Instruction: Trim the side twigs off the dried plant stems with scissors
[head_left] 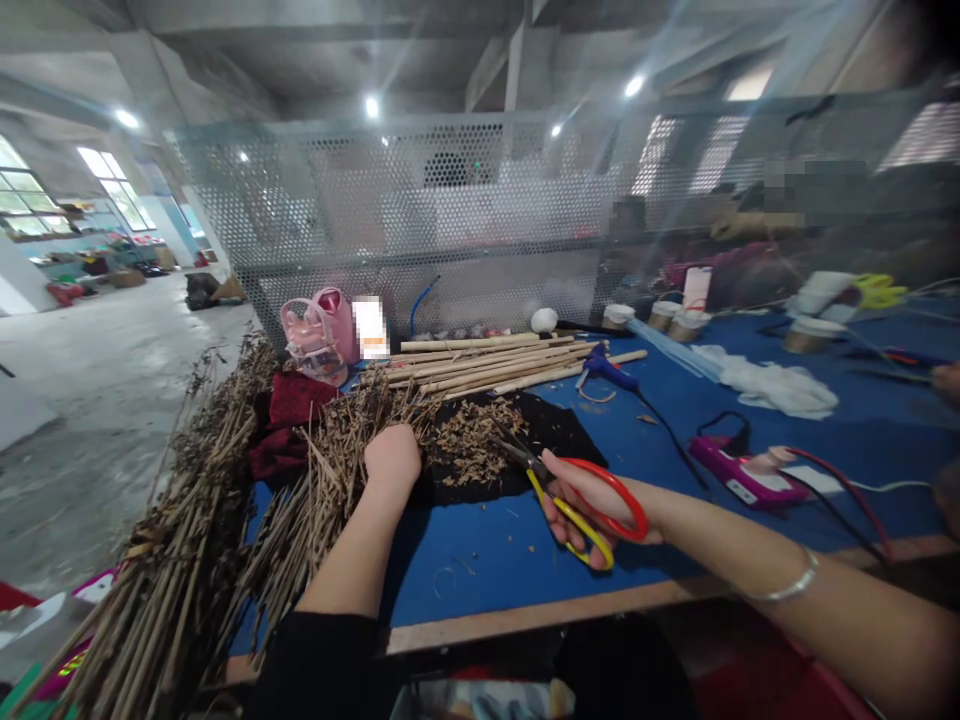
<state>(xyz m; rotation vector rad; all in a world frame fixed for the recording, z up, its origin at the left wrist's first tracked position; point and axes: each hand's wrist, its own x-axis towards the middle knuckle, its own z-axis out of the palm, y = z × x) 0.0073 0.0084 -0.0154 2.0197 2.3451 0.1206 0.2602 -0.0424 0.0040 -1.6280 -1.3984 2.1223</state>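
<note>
My right hand (581, 505) is closed around scissors (531, 464) with one red and one yellow handle. Their dark blades point left over a pile of dried seed heads and bits (474, 440) on a black cloth (566, 432). My left hand (393, 464) is curled into a fist among dried plant stalks (330, 470), at the right edge of their heap; the fingertips are hidden beneath it. A larger bundle of dried stalks (180, 510) leans at the table's left edge.
Pale wooden sticks (487, 365) and a blue glue gun (611, 370) lie behind the cloth. A pink bag (330, 325) stands back left, before a perforated metal screen (360, 220). At right are a purple power strip (746, 472), cords, white plastic (780, 380) and another person's hand (946, 382).
</note>
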